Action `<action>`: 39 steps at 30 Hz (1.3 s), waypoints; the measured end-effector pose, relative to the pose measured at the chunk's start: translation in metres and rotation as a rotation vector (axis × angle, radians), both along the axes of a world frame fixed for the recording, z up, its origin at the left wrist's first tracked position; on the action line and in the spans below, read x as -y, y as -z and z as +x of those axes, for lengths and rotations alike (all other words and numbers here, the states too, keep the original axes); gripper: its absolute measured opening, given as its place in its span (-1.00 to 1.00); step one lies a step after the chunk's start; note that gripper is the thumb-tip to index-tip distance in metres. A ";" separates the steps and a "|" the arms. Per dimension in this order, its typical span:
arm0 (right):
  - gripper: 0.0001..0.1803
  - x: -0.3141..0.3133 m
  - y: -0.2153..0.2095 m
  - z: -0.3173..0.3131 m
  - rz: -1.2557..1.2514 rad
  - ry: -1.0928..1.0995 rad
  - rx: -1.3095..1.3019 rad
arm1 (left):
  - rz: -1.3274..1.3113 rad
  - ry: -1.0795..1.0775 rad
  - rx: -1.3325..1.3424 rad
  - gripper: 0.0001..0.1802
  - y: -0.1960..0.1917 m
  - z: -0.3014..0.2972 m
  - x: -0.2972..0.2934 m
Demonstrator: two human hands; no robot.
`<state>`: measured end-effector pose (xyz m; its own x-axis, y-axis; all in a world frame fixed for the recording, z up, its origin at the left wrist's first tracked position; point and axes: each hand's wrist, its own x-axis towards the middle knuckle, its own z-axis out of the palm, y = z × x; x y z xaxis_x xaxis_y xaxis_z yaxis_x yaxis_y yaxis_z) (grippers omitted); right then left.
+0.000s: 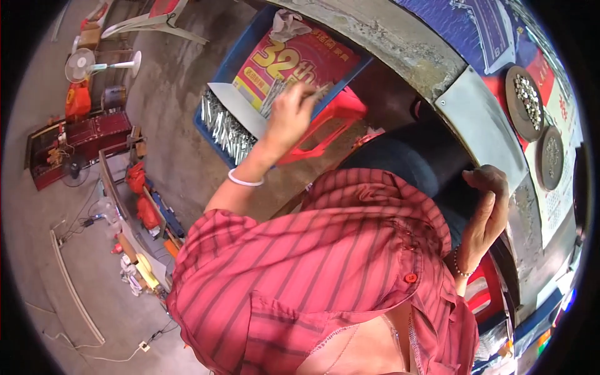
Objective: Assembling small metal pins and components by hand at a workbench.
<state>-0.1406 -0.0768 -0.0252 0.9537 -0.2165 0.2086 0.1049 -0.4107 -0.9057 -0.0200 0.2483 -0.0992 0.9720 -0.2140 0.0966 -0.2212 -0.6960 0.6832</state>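
Observation:
My left hand [289, 117] reaches out over a blue crate [226, 65] and is closed on a small bunch of thin metal rods [275, 94]. A pile of the same shiny rods [224, 128] lies in the crate's near end, behind a grey metal sheet [232, 100]. A white bangle is on that wrist. My right hand [490, 209] rests with curled fingers against the edge of a worktable, beside a grey metal plate [484, 134]. Whether it holds anything is hidden.
A red printed sheet [303, 59] and a cloth [287, 25] lie in the crate, which sits on a red plastic stool [334, 119]. Two round trays of small parts [524, 100] sit on the table. A fan [81, 62], a white chair [153, 19] and a red cabinet [81, 147] stand on the concrete floor.

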 end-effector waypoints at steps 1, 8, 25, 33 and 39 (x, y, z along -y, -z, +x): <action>-0.66 -0.003 -0.001 0.002 -0.009 -0.033 -0.036 | 0.124 0.015 0.004 -0.88 0.006 -0.002 -0.022; -0.80 0.001 -0.009 0.006 -0.122 -0.077 -0.099 | 0.282 -0.033 0.012 -0.82 0.009 -0.010 -0.050; -0.87 0.036 -0.019 -0.032 -0.193 0.041 0.175 | -1.703 0.968 1.100 -0.61 -0.240 -0.024 0.202; -0.91 0.066 -0.017 -0.043 -0.227 0.187 0.160 | -1.921 1.206 0.830 -0.58 -0.235 -0.026 0.229; -0.94 0.088 -0.008 -0.041 -0.199 0.311 0.171 | -1.887 0.957 1.238 -0.58 -0.247 -0.013 0.277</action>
<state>-0.1820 -0.1647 -0.0167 0.7972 -0.4282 0.4255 0.0905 -0.6122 -0.7855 -0.0326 -0.0291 0.1481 0.0902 0.5771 0.8117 -0.5702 0.6981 -0.4330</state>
